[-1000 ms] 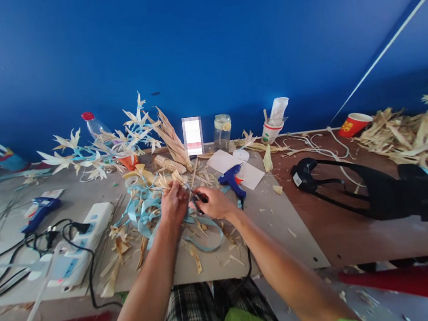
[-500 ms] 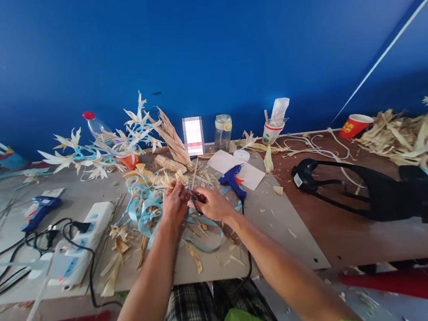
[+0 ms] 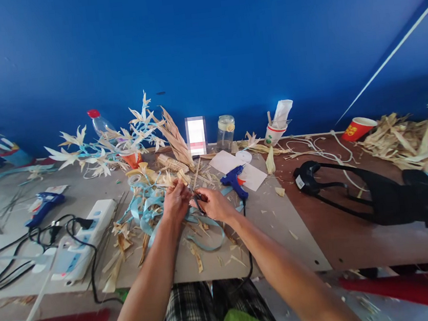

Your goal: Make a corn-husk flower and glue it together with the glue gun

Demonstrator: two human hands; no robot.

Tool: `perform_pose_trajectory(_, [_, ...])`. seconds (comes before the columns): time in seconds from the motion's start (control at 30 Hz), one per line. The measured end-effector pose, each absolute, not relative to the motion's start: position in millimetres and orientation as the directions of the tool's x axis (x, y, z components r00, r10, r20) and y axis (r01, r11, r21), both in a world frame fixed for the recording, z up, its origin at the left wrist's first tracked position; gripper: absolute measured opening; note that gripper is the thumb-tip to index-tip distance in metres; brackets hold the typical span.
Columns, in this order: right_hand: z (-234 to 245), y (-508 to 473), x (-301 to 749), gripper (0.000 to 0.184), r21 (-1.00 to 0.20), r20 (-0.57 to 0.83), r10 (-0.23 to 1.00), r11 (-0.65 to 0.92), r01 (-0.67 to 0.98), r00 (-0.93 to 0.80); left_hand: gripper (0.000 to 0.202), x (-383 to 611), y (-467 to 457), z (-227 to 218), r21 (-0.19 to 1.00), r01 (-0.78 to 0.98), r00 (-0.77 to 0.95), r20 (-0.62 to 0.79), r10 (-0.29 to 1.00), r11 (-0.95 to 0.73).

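My left hand (image 3: pixel 176 200) is closed, pinching a small piece of pale corn husk (image 3: pixel 182 176) that sticks up past the fingertips. Dark-handled scissors (image 3: pixel 199 202) sit in my right hand (image 3: pixel 214 202), whose fingers are wrapped round the handles. The blades point up toward the husk, close beside the left fingers; whether they touch it I cannot tell. Light blue ribbon (image 3: pixel 150 209) lies in loops left of my left hand, and one loop curves below both hands. A blue glue gun (image 3: pixel 235 181) rests just right of my right hand.
Husk flowers stand in an orange pot (image 3: pixel 132 160) at the back left, near a corn cob (image 3: pixel 172 163). A glass jar (image 3: pixel 225 132) and a paper cup (image 3: pixel 274 132) line the wall. On the left is a power strip (image 3: pixel 88 242); a black head strap (image 3: pixel 376 193) lies right.
The view has shifted slightly, moving the scene a little to the right. Both hands stay nearly in place, still holding the husk and scissors.
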State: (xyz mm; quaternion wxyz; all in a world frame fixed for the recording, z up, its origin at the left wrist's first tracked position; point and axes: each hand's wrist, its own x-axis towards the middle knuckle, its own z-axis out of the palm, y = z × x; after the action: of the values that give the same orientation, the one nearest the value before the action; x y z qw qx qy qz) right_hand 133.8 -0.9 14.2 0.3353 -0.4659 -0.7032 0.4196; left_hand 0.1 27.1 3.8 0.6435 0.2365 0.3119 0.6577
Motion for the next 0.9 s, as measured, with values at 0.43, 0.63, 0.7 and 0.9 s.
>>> perform_pose_trajectory(0.43, [15, 6, 134, 0.029, -0.995, -0.102, 0.972, -0.104, 0.000, -0.210, 0.032, 10, 21, 6, 0.782, -0.623, -0.036, -0.073, 0.997, 0.034])
perform_pose_trajectory(0.63, [15, 19, 147, 0.034, -0.933, -0.109, 0.994, -0.111, -0.341, -0.022, 0.033, 16, 18, 7, 0.871, -0.491, -0.024, -0.010, 1.000, -0.003])
perform_pose_trajectory(0.7, [15, 22, 150, 0.042, -0.925, -0.083, 0.995, -0.056, -0.375, 0.058, 0.034, 16, 18, 5, 0.891, -0.454, 0.008, 0.013, 1.000, -0.008])
perform_pose_trajectory(0.9, [19, 19, 145, 0.057, -0.930, 0.002, 0.999, 0.018, -0.366, 0.044, 0.036, 18, 18, 1, 0.933, -0.359, 0.115, 0.017, 0.993, 0.026])
